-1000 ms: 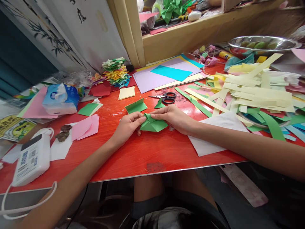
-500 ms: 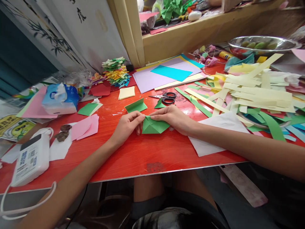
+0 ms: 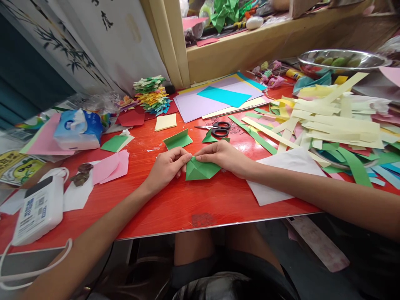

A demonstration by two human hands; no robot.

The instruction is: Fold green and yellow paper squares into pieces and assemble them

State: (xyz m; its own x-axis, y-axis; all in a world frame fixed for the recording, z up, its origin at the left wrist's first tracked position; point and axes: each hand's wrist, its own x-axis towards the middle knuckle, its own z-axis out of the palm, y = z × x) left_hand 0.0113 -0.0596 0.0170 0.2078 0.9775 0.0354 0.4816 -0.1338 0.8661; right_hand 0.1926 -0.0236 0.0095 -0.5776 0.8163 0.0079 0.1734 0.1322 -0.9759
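Between my two hands is a green sheet of folded paper [image 3: 202, 171], with creases and a pointed flap showing. My left hand [image 3: 170, 166] pinches its upper left edge between thumb and fingers. Along the top edge, my right hand [image 3: 225, 156] grips the same paper, thumb on the near side. The fingers behind the paper are partly hidden. Just beyond my hands lie a folded green paper piece [image 3: 178, 140], a small green folded triangle [image 3: 208, 136] and black-handled scissors [image 3: 220, 128].
Loose paper strips [image 3: 337, 121] heap up at the right near a metal bowl [image 3: 343, 60]. A white napkin [image 3: 281, 171] lies under my right forearm. Tissues [image 3: 78, 129], pink paper [image 3: 111, 166] and a white power strip [image 3: 40, 208] occupy the left. Lilac sheets [image 3: 190, 104] lie behind.
The green paper has tilted, its lower edge dropping slightly toward me. My fingertips have drawn a little closer together along its top edge.
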